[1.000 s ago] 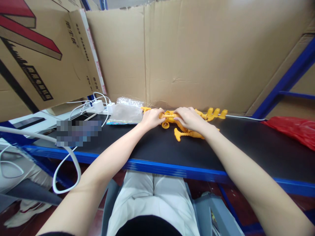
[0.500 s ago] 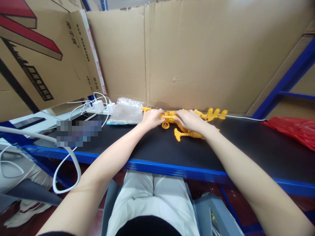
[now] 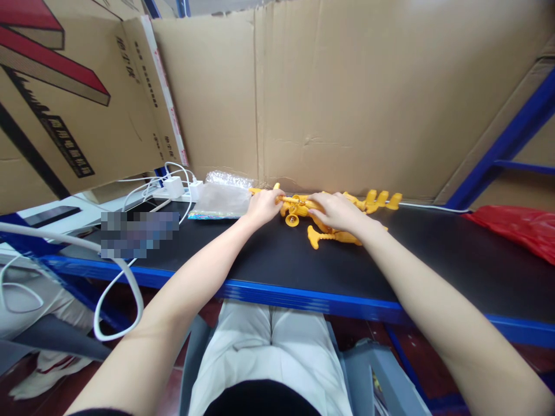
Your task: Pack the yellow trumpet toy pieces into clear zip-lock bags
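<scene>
Several yellow plastic pieces (image 3: 312, 237) lie in a loose group on the black tabletop, among them a round cup-like piece (image 3: 292, 220) with a small metal part in its middle. My left hand (image 3: 265, 205) is closed, its fingers pinching a yellow plastic piece at the left of the group. On the right, my right hand (image 3: 336, 209) is closed over yellow pieces, its fingertips near the same piece. The fingers hide much of what they grip. Bent yellow pieces (image 3: 381, 200) lie beyond my right hand, against the cardboard.
A clear plastic bag (image 3: 221, 199) lies left of my left hand. White chargers and cables (image 3: 173, 186) stand farther left, near a blurred-out patch (image 3: 139, 236). A red plastic bag (image 3: 515, 228) is at the right. Cardboard (image 3: 347, 104) walls the back; a blue edge (image 3: 303, 297) runs along the front.
My left hand has turned slightly, and a yellow tip now sticks up above its fingers. The yellow piece between the hands has shifted a little. My right hand has barely moved.
</scene>
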`<state>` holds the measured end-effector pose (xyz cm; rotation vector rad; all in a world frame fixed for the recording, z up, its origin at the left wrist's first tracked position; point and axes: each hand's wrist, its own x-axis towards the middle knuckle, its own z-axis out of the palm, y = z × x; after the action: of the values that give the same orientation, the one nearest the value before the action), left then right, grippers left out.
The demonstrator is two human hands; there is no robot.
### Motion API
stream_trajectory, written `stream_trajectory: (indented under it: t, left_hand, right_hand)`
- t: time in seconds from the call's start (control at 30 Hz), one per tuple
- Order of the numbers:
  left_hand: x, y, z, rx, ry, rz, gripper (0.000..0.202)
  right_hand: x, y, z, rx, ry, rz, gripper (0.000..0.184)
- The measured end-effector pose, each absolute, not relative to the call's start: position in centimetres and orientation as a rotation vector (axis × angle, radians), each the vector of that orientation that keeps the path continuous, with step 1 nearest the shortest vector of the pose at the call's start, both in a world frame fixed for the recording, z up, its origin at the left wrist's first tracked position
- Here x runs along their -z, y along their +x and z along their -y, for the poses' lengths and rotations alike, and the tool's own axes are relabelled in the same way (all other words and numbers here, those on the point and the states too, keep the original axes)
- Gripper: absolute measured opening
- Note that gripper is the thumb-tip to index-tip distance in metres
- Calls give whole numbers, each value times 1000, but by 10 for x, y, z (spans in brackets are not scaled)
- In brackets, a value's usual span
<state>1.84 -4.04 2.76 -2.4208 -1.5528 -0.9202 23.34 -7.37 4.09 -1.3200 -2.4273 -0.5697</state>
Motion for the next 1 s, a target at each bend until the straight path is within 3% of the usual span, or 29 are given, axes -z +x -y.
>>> stream_trajectory:
  t: [0.43,0.6,0.73,1.0]
  left_hand:
    - [-26,-1,28,1136,-2294,1622,37]
    - [-23,-11,14,1055,-2315,1701,56]
    - [-24,-22,-11,1054,-2329,1766,58]
    - [-30,-28,-42,691,-2467,1696,55]
  right_hand:
    - [-49,231,82,463,-1340,2414,37]
    - [-50,232,83,472,-1366,2403,37]
    - [-52,234,83,467,-1359,2391,36]
    - [-55,240,81,482,-1372,2324,33]
